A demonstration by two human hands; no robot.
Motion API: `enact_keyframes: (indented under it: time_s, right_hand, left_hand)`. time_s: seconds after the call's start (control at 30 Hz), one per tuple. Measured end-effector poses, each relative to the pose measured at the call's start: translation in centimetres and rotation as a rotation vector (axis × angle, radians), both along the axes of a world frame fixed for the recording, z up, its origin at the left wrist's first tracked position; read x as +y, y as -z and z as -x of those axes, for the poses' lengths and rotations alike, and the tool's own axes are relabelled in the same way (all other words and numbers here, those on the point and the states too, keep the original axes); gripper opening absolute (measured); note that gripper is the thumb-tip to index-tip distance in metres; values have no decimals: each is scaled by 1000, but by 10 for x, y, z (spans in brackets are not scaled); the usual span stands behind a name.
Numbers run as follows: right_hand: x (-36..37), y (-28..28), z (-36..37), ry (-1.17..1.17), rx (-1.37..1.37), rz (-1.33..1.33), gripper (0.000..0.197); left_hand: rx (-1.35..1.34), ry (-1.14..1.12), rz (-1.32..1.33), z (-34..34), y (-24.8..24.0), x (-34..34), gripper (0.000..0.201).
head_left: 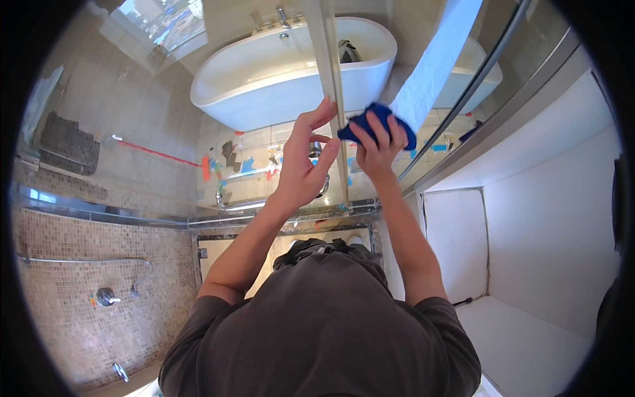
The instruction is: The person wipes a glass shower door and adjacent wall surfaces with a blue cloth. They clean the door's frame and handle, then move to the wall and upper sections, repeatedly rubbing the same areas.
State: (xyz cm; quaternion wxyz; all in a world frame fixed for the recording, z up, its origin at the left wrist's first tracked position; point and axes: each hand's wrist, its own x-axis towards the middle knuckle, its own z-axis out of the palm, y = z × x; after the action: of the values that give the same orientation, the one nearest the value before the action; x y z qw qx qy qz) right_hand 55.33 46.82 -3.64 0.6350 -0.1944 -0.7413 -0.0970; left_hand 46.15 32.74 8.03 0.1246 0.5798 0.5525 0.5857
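Right hand [380,147] holds blue cloth [379,110]; bathtub [258,100] contains dark bundle [346,53].

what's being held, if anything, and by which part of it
A cloth, by its bunched middle, in the right grip; whether the left grip holds anything cannot be told.

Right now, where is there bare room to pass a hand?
Beside the mosaic wall, between shower hose and left arm. The white surface right of the right arm looks bare too. Crowded: the pale post between left hand and right hand with blue cloth; the littered floor before the bathtub.
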Motion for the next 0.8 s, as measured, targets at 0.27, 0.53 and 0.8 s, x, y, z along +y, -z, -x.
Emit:
enact_keyframes:
  time_s: [0.27,0.53,0.8]
  right_hand:
    - [9,-134,25,34,208,-185,34]
    - [-4,22,-8,59,-242,-151,35]
    - [7,-76,11,5,48,-144,40]
  left_hand:
    - [-80,34,46,5,0,-4,52]
    - [-87,142,116,18,4,-6,49]
    - [-193,94,101,10,22,-8,46]
